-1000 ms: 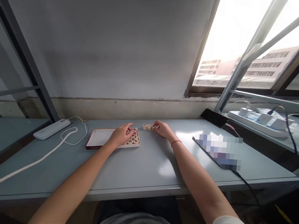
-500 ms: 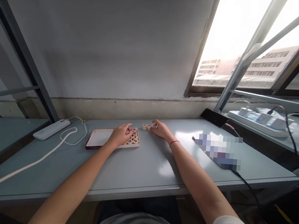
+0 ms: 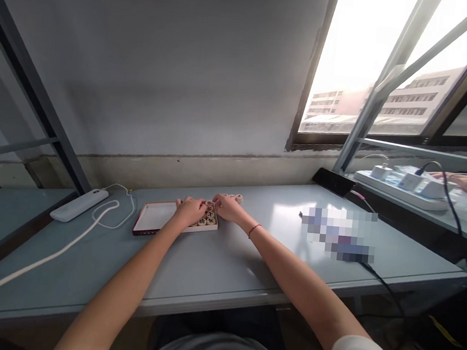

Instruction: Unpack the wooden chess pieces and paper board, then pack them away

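A shallow box [image 3: 154, 216] with a white inside and dark red side lies on the grey-blue desk. Round wooden pieces with red or black characters [image 3: 206, 219] fill its right part. My left hand [image 3: 190, 212] rests over these pieces, fingers bent and closed; whatever they grip is hidden. At the box's back right corner is my right hand [image 3: 225, 207], its fingertips together near the rim, the thing between them too small to make out. Just behind my right hand, a short row of loose pieces [image 3: 238, 198] sits on the desk, partly covered by it.
A white power bank [image 3: 79, 204] with a cable lies at the left. To the right are a blurred-out flat object [image 3: 338, 236] and a dark phone [image 3: 333, 182]. Beyond them, another person's hand [image 3: 462, 182] is near a power strip [image 3: 404, 191].
My right hand has moved left from the loose pieces to the box's right edge. My left hand has shifted slightly. The other person's hand reaches further into view.
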`<state>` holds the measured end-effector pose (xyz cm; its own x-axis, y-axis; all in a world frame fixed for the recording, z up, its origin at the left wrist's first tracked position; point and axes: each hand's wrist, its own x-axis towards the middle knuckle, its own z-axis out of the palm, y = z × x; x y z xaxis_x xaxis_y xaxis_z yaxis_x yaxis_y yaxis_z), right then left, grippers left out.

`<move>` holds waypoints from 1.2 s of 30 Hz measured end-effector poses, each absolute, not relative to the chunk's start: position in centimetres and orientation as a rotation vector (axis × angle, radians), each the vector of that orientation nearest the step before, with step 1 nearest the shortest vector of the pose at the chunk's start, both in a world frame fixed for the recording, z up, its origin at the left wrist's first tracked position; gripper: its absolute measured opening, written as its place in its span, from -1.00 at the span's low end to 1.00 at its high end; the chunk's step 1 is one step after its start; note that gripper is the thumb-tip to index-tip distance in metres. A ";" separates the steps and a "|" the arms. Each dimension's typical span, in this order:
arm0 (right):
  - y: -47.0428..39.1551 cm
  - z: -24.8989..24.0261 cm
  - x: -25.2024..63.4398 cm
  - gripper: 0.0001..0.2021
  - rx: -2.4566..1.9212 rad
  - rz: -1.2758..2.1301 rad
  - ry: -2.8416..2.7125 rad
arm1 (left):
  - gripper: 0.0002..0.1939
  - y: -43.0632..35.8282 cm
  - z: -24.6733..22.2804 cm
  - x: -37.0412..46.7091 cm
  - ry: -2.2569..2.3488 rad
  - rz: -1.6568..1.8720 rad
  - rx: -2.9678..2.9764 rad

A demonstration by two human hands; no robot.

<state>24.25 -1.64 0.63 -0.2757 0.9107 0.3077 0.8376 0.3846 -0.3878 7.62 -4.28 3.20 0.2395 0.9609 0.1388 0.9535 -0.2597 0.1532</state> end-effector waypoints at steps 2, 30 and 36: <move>-1.8 0.5 23.8 -0.68 -1.452 0.222 -2.189 | -0.58 -4.4 3.1 8.3 1.856 0.336 2.409; -2.4 1.0 23.6 -0.66 -1.232 0.309 -2.115 | -0.75 -2.7 2.9 7.0 1.639 0.843 2.285; -2.1 0.8 23.5 -0.68 -1.141 0.296 -2.209 | -0.76 -2.5 2.3 6.8 1.635 0.680 2.471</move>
